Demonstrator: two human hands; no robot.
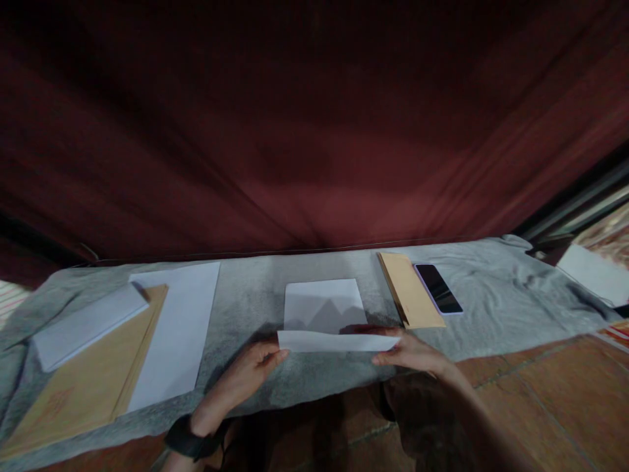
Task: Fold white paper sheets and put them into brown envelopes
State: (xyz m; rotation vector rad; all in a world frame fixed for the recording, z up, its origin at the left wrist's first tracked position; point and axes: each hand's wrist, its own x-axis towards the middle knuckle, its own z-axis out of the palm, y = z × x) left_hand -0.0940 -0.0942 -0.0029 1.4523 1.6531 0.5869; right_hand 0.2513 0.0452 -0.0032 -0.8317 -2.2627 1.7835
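Note:
A narrow white strip of paper (pixel 337 341), perhaps a folded sheet or a flap, stretches between my two hands. My left hand (pixel 255 367) pinches its left end, thumb in front. At the other end, my right hand (pixel 405 351) grips it with the thumb below and fingers behind. Just beyond lies a white paper (pixel 322 303) on the grey cloth; whether it joins the held strip I cannot tell. Shadows of my hands fall across it.
On the left are a white sheet (pixel 196 328), brown envelopes (pixel 93 387) and a folded white paper (pixel 88 328). To the right lie a folded brown envelope (pixel 413 292) and a phone (pixel 439 288). A dark red curtain (pixel 314 131) hangs behind the grey cloth (pixel 246 288).

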